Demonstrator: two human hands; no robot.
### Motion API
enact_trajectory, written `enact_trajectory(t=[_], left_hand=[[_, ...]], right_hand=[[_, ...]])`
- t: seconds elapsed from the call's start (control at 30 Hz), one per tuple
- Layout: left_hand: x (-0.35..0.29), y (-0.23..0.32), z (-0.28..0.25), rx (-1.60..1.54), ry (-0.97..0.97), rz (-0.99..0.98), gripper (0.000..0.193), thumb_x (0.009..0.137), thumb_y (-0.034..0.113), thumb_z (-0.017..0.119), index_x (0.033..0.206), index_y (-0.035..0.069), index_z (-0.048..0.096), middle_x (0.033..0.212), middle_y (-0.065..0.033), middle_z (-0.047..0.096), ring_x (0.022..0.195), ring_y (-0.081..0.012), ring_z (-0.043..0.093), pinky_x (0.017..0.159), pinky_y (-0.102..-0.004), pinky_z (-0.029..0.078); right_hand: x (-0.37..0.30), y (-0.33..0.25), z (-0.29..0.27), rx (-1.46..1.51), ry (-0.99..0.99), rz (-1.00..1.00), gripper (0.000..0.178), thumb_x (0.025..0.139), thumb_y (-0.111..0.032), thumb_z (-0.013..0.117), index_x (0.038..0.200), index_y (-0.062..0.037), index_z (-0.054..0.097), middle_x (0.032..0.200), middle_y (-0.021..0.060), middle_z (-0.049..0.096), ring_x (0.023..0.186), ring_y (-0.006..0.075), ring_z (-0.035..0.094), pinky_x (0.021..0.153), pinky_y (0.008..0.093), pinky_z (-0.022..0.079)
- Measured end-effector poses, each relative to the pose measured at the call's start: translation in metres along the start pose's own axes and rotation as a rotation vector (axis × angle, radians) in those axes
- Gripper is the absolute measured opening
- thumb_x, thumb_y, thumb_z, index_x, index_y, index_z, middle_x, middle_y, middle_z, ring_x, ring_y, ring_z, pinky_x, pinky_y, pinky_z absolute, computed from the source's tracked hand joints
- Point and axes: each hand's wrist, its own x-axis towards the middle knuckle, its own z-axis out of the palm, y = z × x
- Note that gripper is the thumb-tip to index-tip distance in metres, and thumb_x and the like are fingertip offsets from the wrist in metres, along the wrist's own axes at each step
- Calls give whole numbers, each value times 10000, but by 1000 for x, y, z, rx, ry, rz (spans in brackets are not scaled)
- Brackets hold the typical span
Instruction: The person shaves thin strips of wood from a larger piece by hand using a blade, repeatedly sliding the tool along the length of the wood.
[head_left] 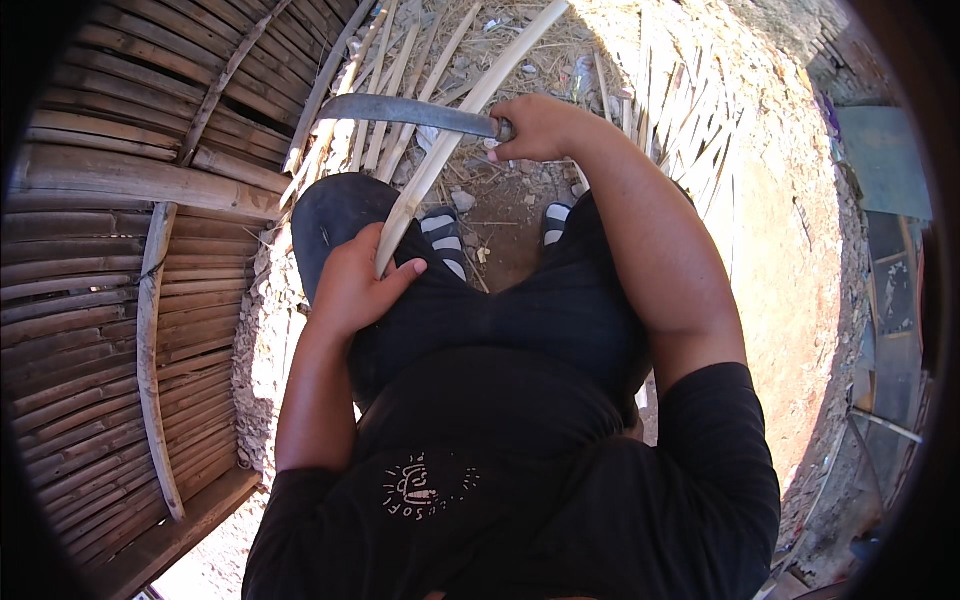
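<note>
A long, pale bamboo strip (432, 170) slants from my left thigh up and away to the far right. My left hand (368, 280) is closed round its near end, thumb along one side. In my right hand (535, 130) is the handle of a machete (405, 113), a broad grey blade with a curved tip pointing left. The blade lies across the strip, seemingly against it; how deep its edge sits, I cannot tell. My right fingers wrap the short handle and hide most of it.
Several split bamboo strips (405, 95) lie on the littered ground ahead, with a larger pile (690, 120) at the far right. A slatted bamboo wall (90, 300) rises close on my left. My sandalled feet (445, 240) rest between the strips and my knees.
</note>
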Motion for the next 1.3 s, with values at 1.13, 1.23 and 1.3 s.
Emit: enact_trajectory(t=[1.13, 1.23, 1.3], left_hand=[[-1, 8, -6, -32, -41, -122, 549, 856, 319, 860, 1236, -21, 658, 768, -107, 651, 717, -214, 637, 693, -366, 510], [-3, 1, -1, -28, -23, -74, 562, 855, 330, 860, 1243, -20, 655, 779, -114, 661, 726, -229, 648, 702, -377, 516], [-3, 2, -2, -38, -20, -59, 566, 856, 339, 860, 1245, -18, 654, 787, -121, 668, 732, -241, 656, 708, -385, 519]], right_hand=[[-8, -22, -20, -153, 43, 50, 495, 821, -379, 819, 1222, -102, 732, 1075, 179, 759, 1070, 376, 717, 944, 489, 565], [-14, -24, -22, -153, 36, 9, 413, 812, -358, 808, 1165, -150, 752, 1035, 153, 765, 1036, 363, 727, 911, 494, 577], [-14, -24, -26, -168, 27, 65, 392, 807, -345, 791, 1146, -154, 754, 1025, 154, 764, 1014, 363, 732, 897, 496, 583]])
